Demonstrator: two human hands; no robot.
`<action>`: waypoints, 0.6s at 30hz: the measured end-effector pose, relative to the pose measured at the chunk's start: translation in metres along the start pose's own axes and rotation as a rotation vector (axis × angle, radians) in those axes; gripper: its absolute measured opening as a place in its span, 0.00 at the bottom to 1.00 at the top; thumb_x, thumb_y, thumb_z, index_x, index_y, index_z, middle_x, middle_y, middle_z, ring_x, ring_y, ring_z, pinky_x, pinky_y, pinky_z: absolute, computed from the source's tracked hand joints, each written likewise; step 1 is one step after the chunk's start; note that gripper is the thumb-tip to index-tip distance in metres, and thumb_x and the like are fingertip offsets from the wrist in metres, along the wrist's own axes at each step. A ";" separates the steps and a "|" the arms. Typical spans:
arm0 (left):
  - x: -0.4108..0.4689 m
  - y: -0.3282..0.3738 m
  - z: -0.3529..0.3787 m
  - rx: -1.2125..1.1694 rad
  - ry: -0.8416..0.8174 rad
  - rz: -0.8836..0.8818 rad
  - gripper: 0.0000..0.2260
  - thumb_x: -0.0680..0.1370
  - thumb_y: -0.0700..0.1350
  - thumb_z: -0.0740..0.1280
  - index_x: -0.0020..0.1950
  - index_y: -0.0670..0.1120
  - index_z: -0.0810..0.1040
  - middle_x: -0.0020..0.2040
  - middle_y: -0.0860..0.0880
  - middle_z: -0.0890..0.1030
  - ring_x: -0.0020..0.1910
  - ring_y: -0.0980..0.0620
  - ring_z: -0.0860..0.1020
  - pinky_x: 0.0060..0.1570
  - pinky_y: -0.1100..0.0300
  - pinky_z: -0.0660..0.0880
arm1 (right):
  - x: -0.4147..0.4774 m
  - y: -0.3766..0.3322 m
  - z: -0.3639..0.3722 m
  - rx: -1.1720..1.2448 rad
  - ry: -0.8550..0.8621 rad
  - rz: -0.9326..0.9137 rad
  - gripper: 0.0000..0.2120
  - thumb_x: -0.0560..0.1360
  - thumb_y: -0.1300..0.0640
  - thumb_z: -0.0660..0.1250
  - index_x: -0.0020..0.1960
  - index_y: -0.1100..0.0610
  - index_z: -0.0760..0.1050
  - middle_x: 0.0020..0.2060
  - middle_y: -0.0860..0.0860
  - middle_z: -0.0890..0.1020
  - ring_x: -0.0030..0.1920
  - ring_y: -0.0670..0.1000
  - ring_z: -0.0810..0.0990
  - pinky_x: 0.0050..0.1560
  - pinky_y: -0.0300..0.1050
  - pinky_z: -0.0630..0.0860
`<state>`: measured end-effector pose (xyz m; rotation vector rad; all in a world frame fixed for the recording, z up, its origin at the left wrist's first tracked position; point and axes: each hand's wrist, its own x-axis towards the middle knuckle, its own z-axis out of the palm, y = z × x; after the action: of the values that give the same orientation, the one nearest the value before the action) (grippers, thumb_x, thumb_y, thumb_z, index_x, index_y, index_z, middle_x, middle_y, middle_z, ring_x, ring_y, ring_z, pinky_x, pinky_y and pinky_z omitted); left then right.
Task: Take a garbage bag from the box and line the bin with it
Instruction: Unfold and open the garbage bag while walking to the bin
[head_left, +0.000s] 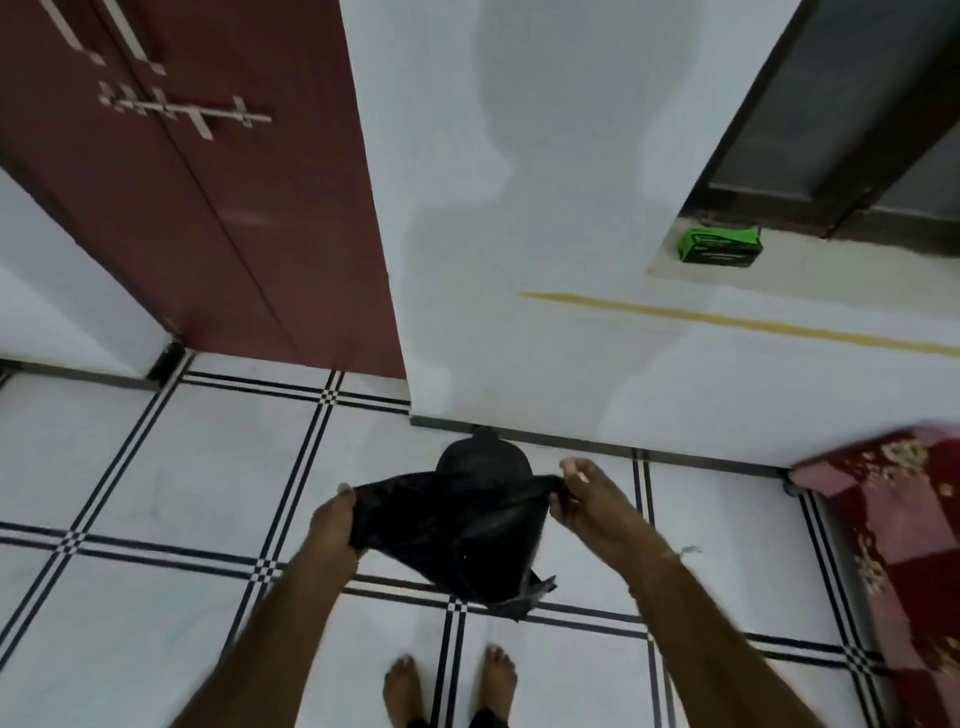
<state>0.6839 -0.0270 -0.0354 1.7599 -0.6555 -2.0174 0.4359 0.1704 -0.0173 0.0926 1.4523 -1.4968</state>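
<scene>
The bin (480, 457) stands on the floor (156, 467) against the foot of the wall (519, 338), so its far side is shut off; the stretched garbage bag (457, 525) hangs before its near side; floor lies open to its left; patterned bedding (893, 519) crowds the floor's right edge.

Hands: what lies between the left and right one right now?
In the head view, the black garbage bag spans the gap: the left hand grips one edge, the right hand pinches the other. The dark bin sits just beyond.
</scene>
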 end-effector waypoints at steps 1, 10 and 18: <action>-0.003 0.010 0.007 -0.051 -0.033 0.031 0.19 0.86 0.46 0.58 0.76 0.38 0.68 0.63 0.40 0.77 0.60 0.40 0.77 0.62 0.47 0.73 | 0.000 -0.015 0.007 0.066 -0.043 -0.057 0.07 0.84 0.62 0.60 0.50 0.54 0.74 0.39 0.53 0.78 0.37 0.50 0.77 0.37 0.38 0.79; -0.004 0.012 0.001 -0.193 -0.114 0.018 0.19 0.86 0.46 0.59 0.76 0.43 0.69 0.69 0.39 0.76 0.65 0.41 0.77 0.65 0.44 0.74 | -0.011 -0.014 0.010 0.083 -0.016 -0.092 0.11 0.81 0.54 0.66 0.61 0.54 0.83 0.54 0.50 0.84 0.59 0.51 0.80 0.63 0.54 0.74; -0.009 0.002 -0.017 -0.005 -0.282 0.059 0.18 0.87 0.48 0.55 0.65 0.38 0.77 0.60 0.37 0.81 0.59 0.41 0.80 0.57 0.48 0.76 | -0.027 0.020 0.033 -0.197 0.086 -0.265 0.17 0.79 0.58 0.71 0.68 0.54 0.79 0.59 0.51 0.83 0.57 0.51 0.81 0.46 0.39 0.81</action>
<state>0.7020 -0.0255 -0.0287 1.4475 -0.7753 -2.2441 0.4808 0.1647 -0.0045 -0.1636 1.7263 -1.5649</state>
